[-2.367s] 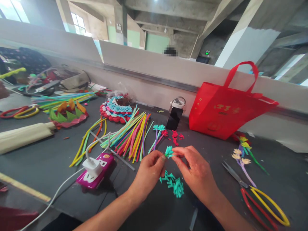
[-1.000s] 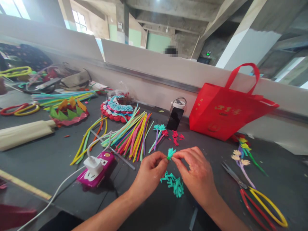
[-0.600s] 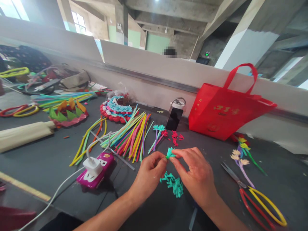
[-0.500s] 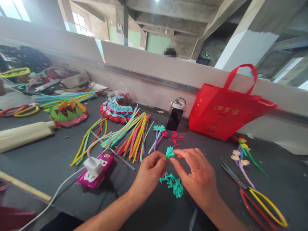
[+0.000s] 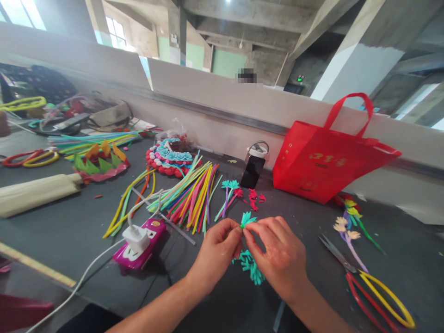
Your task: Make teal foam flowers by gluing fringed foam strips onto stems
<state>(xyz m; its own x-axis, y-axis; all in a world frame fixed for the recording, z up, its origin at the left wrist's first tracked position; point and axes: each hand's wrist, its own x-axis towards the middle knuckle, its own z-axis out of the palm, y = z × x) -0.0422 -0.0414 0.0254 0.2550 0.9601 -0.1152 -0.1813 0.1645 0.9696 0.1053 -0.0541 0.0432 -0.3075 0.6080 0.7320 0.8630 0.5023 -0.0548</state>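
Note:
A small teal fringed flower is pinched between the fingertips of both my hands above the dark table. My left hand grips it from the left, my right hand from the right, and the fingertips nearly touch. Under my hands lies a heap of teal fringed pieces. Finished teal and red flowers on stems lie just beyond, next to a fan of coloured pipe cleaners.
A red tote bag stands at the back right beside a dark phone leaning on a jar. Scissors with red and yellow handles lie at right. A pink power strip with a white plug sits at left. A cream roll lies far left.
My right hand's fingers have closed in on the teal flower and moved closer to my left hand. The flower stays in place between both hands.

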